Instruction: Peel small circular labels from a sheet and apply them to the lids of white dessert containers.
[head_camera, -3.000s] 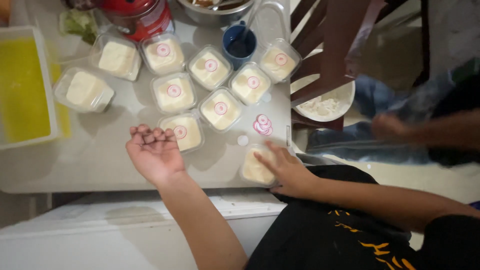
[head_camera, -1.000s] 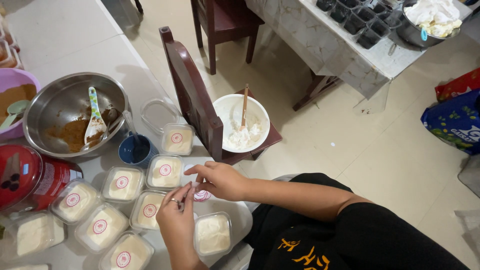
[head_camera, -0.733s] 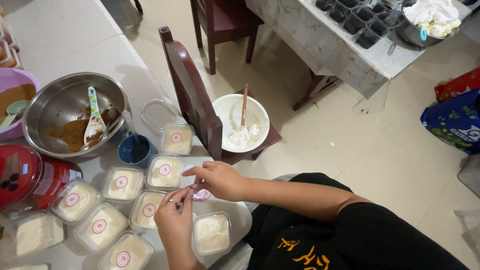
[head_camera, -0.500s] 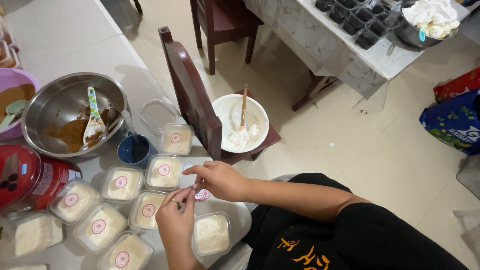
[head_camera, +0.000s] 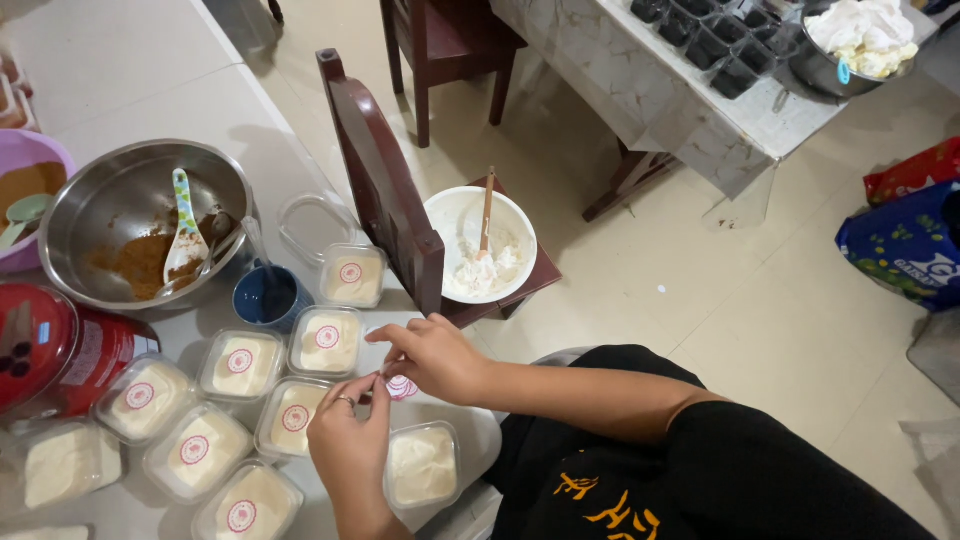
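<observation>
At the left edge of the pale grey tabletop (head_camera: 140, 90) stand a purple plastic bowl of brown powder (head_camera: 25, 195) and a red cylindrical tin (head_camera: 55, 360); beside them sits a round stainless-steel mixing bowl (head_camera: 135, 225) holding brown powder and a patterned ceramic spoon (head_camera: 185, 225), with a small dark blue cup (head_camera: 265, 297) just beside its rim. Toward the near edge, square clear plastic containers of pale cream (head_camera: 240, 365) stand in rows, most lidded and bearing a round red-and-white label. The left hand (head_camera: 350, 440) has thumb and forefinger pinched together on the edge of a small round red-and-white sticker sheet (head_camera: 402, 388); the right hand (head_camera: 435, 355) has its fingertips closed on the same sheet from above. The sheet lies between the hands, above the tabletop's right edge, just beside an unlabelled lidded container of cream (head_camera: 422, 465). Handling judgement: the sheet is very light, thin and limp, creases easily and clings by its adhesive face; grip it at the extreme rim only. Right of the tabletop, a dark wooden chair (head_camera: 385, 195) carries a white bowl of cream with a wooden stick (head_camera: 480, 245).
</observation>
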